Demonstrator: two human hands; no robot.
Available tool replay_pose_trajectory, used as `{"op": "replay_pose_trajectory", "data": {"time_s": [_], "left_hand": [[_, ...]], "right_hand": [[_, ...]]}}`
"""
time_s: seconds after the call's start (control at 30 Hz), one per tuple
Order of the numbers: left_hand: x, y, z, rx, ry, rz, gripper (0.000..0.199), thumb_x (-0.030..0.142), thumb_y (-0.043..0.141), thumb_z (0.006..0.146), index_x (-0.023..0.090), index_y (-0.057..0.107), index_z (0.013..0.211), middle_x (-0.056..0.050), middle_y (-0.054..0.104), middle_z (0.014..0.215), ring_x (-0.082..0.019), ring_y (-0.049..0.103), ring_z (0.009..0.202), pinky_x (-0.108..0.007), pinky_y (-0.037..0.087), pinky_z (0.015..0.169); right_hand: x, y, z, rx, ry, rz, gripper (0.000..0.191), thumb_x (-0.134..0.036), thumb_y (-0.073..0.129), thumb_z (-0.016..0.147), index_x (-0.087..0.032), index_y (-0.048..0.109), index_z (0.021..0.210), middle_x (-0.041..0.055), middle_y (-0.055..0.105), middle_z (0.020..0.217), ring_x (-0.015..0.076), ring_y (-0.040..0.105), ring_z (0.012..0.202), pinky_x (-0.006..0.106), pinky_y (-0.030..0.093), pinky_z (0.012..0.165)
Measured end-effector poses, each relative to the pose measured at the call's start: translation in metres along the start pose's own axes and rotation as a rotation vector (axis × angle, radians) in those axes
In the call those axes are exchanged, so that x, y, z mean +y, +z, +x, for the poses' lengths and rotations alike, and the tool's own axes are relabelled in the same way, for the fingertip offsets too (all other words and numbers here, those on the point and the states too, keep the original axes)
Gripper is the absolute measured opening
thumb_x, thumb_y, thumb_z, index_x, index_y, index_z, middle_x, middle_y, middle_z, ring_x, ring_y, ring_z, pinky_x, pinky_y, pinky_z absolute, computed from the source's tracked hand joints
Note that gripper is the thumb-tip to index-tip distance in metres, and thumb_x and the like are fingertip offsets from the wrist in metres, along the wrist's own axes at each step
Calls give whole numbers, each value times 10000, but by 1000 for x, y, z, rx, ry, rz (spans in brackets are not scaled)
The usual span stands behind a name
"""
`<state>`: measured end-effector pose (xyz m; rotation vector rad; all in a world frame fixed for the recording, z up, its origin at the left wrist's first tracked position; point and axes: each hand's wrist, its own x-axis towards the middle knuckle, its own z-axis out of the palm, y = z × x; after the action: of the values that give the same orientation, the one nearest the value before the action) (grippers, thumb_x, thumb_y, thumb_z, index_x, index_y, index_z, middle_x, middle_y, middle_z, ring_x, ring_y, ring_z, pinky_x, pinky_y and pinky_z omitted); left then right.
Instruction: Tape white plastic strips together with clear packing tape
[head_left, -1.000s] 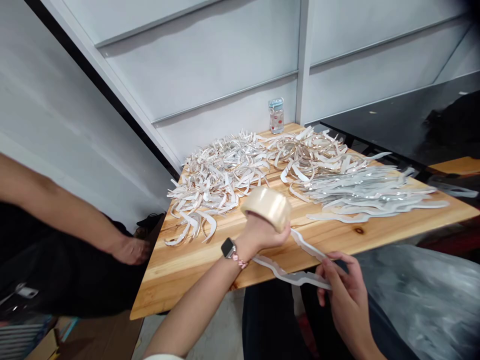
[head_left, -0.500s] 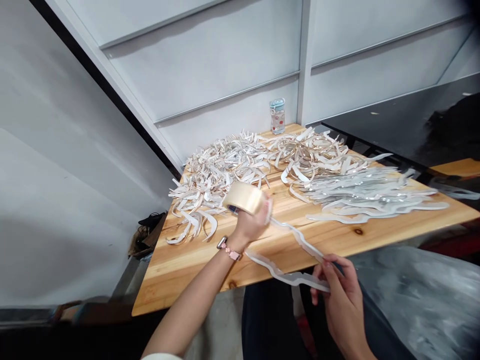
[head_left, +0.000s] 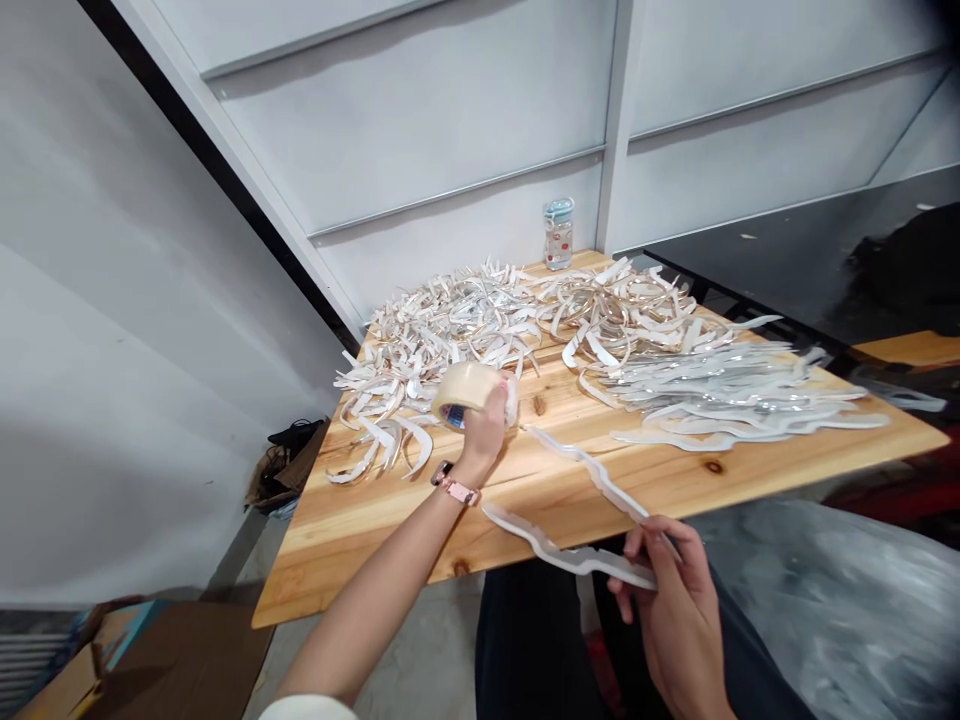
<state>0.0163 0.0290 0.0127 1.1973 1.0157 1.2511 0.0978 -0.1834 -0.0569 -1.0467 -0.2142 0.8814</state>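
Note:
My left hand [head_left: 486, 437], with a watch and pink band at the wrist, is closed around a wide roll of clear packing tape [head_left: 466, 384] above the wooden table [head_left: 375, 545]. My right hand [head_left: 679, 610], at the table's front edge, pinches two wavy translucent plastic strips. One strip [head_left: 598, 474] stretches up and left toward the tape roll; I cannot tell whether its tip touches the tape. The other strip [head_left: 551, 553] runs left along the table edge, its far end close to my left wrist.
White curved pieces [head_left: 442, 335] cover the table's left side. More curved pieces [head_left: 615, 300] and a stack of wavy strips [head_left: 735, 395] lie to the right. A bottle [head_left: 558, 238] stands at the back. A plastic bag [head_left: 840, 600] is lower right, a cardboard box [head_left: 187, 660] lower left.
My left hand has moved slightly left with the tape roll, leaving the upper strip's far end more exposed. My right hand keeps its hold on the strips. The view has shifted a little.

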Motion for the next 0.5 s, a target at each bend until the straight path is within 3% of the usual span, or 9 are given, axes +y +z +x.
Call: {"op": "replay_pose_trajectory", "data": {"time_s": [0.13, 0.27, 0.4, 0.5], "left_hand": [[7, -5, -11, 13, 195, 50, 276, 390, 655, 814, 223, 659, 1033, -60, 706, 1128, -219, 633, 1109, -318, 446, 1024], [13, -8, -23, -109, 327, 136, 309, 480, 625, 866, 215, 651, 1023, -70, 695, 1045, -219, 653, 985, -325, 490, 944], [15, -10, -28, -270, 428, 198, 348, 545, 618, 878, 220, 642, 1002, -60, 654, 944, -208, 622, 864, -337, 494, 878], [14, -10, -30, -312, 381, 167, 417, 609, 591, 880, 218, 630, 1020, -38, 622, 839, -182, 585, 725, -325, 498, 731]], "right_hand": [[6, -3, -10, -3, -24, 29, 354, -469, 774, 812, -311, 590, 1070, -34, 593, 900, 168, 697, 668, 207, 513, 382], [21, -9, -19, -59, -30, -82, 260, -422, 798, 799, -274, 647, 950, 15, 642, 918, 247, 730, 850, 237, 584, 461], [17, 8, -15, -283, -166, -241, 170, -408, 719, 875, -246, 728, 924, 46, 699, 917, 205, 716, 760, 289, 640, 624], [7, 28, -1, -489, -150, -307, 216, -428, 654, 918, -246, 746, 990, 73, 718, 1011, 168, 683, 660, 279, 625, 570]]}}
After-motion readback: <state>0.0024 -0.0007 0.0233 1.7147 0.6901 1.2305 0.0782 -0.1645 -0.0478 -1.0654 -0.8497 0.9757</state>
